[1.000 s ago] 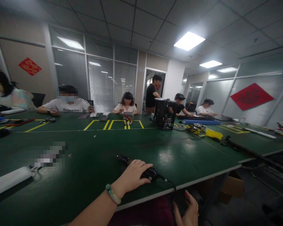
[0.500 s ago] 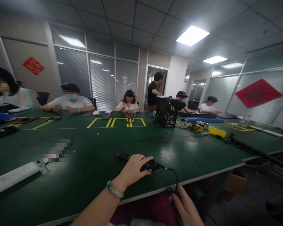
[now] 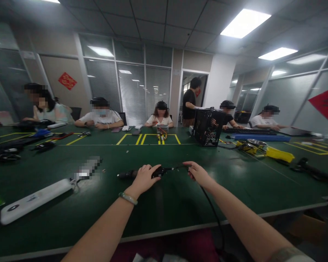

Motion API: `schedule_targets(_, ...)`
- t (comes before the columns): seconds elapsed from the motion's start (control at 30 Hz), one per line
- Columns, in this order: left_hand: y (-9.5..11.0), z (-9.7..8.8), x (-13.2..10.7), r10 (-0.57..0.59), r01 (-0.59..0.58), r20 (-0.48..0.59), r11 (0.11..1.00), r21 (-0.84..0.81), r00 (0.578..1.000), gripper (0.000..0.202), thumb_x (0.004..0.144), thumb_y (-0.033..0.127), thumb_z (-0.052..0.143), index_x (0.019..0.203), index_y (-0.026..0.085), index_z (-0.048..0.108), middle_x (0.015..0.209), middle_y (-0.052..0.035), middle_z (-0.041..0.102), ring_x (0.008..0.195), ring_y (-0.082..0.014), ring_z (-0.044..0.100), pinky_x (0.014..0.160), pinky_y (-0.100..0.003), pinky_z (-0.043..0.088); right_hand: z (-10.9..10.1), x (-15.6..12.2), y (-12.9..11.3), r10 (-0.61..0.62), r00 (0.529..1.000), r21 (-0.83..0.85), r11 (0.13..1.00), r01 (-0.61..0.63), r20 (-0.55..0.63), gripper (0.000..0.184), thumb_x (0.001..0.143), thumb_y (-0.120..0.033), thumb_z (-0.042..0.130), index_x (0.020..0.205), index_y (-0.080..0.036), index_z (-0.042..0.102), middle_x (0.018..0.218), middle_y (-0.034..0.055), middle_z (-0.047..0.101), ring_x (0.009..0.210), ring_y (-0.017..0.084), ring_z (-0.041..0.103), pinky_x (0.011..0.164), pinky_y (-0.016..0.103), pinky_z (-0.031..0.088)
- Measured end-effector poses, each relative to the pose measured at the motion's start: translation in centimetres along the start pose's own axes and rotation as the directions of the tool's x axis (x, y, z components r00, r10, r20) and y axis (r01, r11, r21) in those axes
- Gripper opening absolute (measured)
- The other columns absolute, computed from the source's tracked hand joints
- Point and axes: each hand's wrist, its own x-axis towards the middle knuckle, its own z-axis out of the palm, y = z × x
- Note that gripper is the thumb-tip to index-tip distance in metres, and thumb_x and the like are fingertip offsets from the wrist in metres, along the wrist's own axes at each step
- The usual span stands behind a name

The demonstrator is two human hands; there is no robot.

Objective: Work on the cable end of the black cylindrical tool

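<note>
- Black tool (image 3: 127,175) is laid on the green desk (image 3: 177,207) in front of the person, with its bare end pointed left.
- Its body is covered from above by the left hand (image 3: 144,179), fingers curled over it in a narrow grip.
- Black cable (image 3: 211,205) is held in the closed right hand (image 3: 200,175), index finger stretched towards the tool; below that hand it is led over the desk's near edge.
- As far as can be judged, the tool has been set down and the cable brought up to the desk, with its end joined to the tool's rear; whether it is fully seated cannot be made out.
- Nothing is shown as finished; the grip has been released by neither hand, and what else is left is not shown.
- Compared with half a second ago, the right hand has been raised from the desk's edge to the tool's level, the tool has been shifted left and turned, and the cable behind it has been drawn straighter.
</note>
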Motion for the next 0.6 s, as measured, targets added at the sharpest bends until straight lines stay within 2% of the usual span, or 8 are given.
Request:
schedule_targets(0.17,-3.0,-0.2,2.2,-0.092,0.089,0.029,0.993,0.076,0.995,0.058,0.086,0.053,0.054,0.140,0.039,0.039,0.106,-0.0056,0.054,0.104,-0.0261,0.048,0.090,-0.036,0.035,2.7,6.3,0.0,0.088,0.987,-0.339,0.940,-0.039,0.133,0.039,0.097,-0.015,0.031,0.130,-0.018,0.051,0.088,0.0049,0.065,0.073,0.011,0.062,0.058,0.018,0.045)
schedule_targets(0.23,-3.6,-0.1,3.1,-0.125,0.122,0.028,0.987,0.108,0.992,0.058,0.086,0.055,0.053,0.140,0.038,0.039,0.108,-0.0068,0.054,0.106,-0.0273,0.047,0.091,-0.037,0.035,3.4,8.1,0.6,0.111,0.978,-0.411,0.911,-0.028,0.178,0.034,0.096,-0.020,0.041,0.128,-0.019,0.054,0.088,0.0042,0.066,0.074,0.013,0.063,0.062,0.020,0.047)
schedule_targets(0.3,-3.9,0.0,4.0,-0.146,0.139,0.049,0.982,0.126,0.988,0.058,0.086,0.055,0.051,0.140,0.037,0.039,0.109,-0.0078,0.054,0.107,-0.0279,0.047,0.091,-0.038,0.035,3.9,9.2,1.2,0.121,0.971,-0.472,0.881,-0.009,0.207,0.032,0.090,-0.027,0.057,0.121,-0.020,0.060,0.089,0.0039,0.066,0.078,0.016,0.064,0.068,0.025,0.049)
schedule_targets(0.4,-4.1,0.3,5.0,-0.135,0.120,0.129,0.985,0.124,0.982,0.057,0.086,0.055,0.051,0.139,0.037,0.040,0.111,-0.0080,0.054,0.107,-0.0282,0.048,0.091,-0.039,0.036,4.5,10.2,1.4,0.101,0.977,-0.575,0.817,0.027,0.190,0.036,0.077,-0.031,0.074,0.110,-0.020,0.067,0.110,0.0091,0.061,0.103,0.027,0.058,0.085,0.035,0.046)
schedule_targets(0.47,-4.1,0.5,5.2,-0.110,0.092,0.162,0.989,0.114,0.981,0.056,0.086,0.054,0.051,0.139,0.037,0.041,0.114,-0.0079,0.054,0.109,-0.0282,0.048,0.093,-0.040,0.037,4.9,10.6,1.1,0.006,0.983,-0.688,0.715,0.123,0.182,0.028,0.077,-0.029,0.074,0.102,-0.020,0.069,0.124,0.0121,0.053,0.119,0.033,0.046,0.095,0.042,0.040)
schedule_targets(0.5,-4.0,0.5,5.3,-0.099,0.081,0.163,0.990,0.112,0.982,0.056,0.086,0.052,0.052,0.138,0.036,0.041,0.118,-0.0079,0.053,0.111,-0.0283,0.047,0.094,-0.040,0.036,5.0,10.8,0.9,-0.064,0.975,-0.747,0.632,0.206,0.215,0.022,0.079,-0.027,0.072,0.099,-0.020,0.070,0.126,0.0125,0.051,0.122,0.034,0.042,0.098,0.043,0.037)
schedule_targets(0.57,-3.8,0.6,5.3,-0.080,0.063,0.141,0.991,0.120,0.987,0.055,0.086,0.048,0.052,0.138,0.034,0.042,0.128,-0.0077,0.049,0.119,-0.0290,0.043,0.098,-0.042,0.035,5.2,11.1,0.4,-0.182,0.921,-0.806,0.446,0.390,0.345,0.013,0.083,-0.024,0.068,0.094,-0.019,0.070,0.119,0.0126,0.054,0.118,0.032,0.046,0.098,0.043,0.036)
schedule_targets(0.6,-3.6,0.6,5.3,-0.066,0.050,0.126,0.991,0.123,0.990,0.054,0.086,0.046,0.053,0.138,0.032,0.042,0.134,-0.0074,0.046,0.123,-0.0294,0.040,0.101,-0.044,0.033,5.3,11.3,0.3,-0.214,0.888,-0.800,0.384,0.460,0.408,0.011,0.085,-0.023,0.065,0.093,-0.018,0.070,0.112,0.0125,0.057,0.112,0.031,0.050,0.097,0.042,0.038)
